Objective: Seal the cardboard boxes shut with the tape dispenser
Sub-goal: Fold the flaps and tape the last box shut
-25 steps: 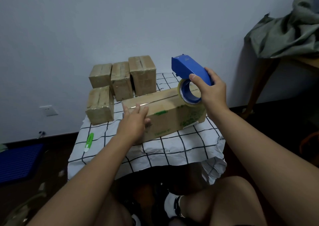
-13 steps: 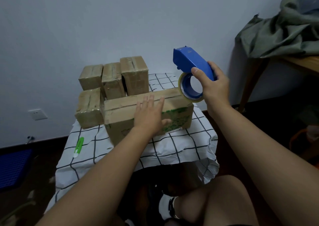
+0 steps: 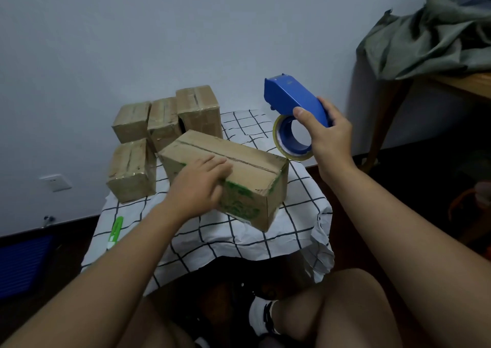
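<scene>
A large cardboard box (image 3: 247, 161) with green print lies at an angle on the checked tablecloth (image 3: 300, 196); its top seam is untaped. My left hand (image 3: 202, 182) grips its near top edge, fingers on the top and thumb on the front face. My right hand (image 3: 329, 135) holds a blue tape dispenser (image 3: 292, 97) in the air, above and right of the box's far end. A roll of clear tape (image 3: 281, 143) hangs under the dispenser. Several small taped boxes (image 3: 131, 120) stand at the back left.
A green utility knife (image 3: 115, 230) lies at the cloth's left front edge. A wooden table with crumpled green fabric (image 3: 438, 34) stands at the right. A wall socket (image 3: 54, 182) is low on the left. My knees are under the table's front edge.
The large box has turned on the cloth, its right end swinging toward me. My left hand moved with it along the near edge. The dispenser stayed raised at the right.
</scene>
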`<act>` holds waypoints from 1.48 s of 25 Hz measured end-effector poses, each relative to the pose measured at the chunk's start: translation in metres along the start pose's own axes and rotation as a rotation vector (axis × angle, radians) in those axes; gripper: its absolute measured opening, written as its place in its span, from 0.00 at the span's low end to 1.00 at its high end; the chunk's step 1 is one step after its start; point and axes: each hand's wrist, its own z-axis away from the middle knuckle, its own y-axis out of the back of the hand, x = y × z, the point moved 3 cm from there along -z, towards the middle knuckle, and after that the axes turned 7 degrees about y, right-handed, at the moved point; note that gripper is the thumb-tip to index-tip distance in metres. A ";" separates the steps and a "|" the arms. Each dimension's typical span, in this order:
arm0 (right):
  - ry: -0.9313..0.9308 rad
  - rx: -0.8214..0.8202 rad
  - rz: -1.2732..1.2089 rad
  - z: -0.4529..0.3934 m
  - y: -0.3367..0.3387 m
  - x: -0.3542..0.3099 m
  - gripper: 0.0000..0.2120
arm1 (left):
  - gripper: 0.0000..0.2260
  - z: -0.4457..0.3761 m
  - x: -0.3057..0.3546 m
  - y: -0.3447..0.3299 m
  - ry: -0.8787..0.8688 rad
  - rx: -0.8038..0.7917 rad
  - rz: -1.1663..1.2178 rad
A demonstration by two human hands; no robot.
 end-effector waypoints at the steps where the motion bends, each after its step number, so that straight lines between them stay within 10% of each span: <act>1: 0.005 -0.002 -0.009 0.001 -0.002 -0.002 0.18 | 0.28 0.002 0.019 -0.003 0.091 -0.022 0.055; 4: 0.004 -0.009 -0.043 0.007 -0.008 -0.003 0.14 | 0.41 -0.005 0.077 -0.031 0.287 -0.145 -0.012; 13: -0.023 -0.075 -0.066 0.018 -0.016 -0.016 0.16 | 0.31 0.027 0.018 -0.011 -0.003 -0.237 -0.018; 25: -0.062 -0.428 0.003 0.049 -0.064 -0.011 0.22 | 0.23 0.057 -0.038 -0.015 0.191 -0.162 0.269; 32: -0.076 -0.600 0.002 0.059 -0.061 -0.007 0.28 | 0.29 0.047 -0.017 0.034 0.885 0.029 1.448; 37: -0.080 -0.644 0.017 0.067 -0.054 0.000 0.26 | 0.24 0.048 -0.009 0.062 0.801 -0.161 1.551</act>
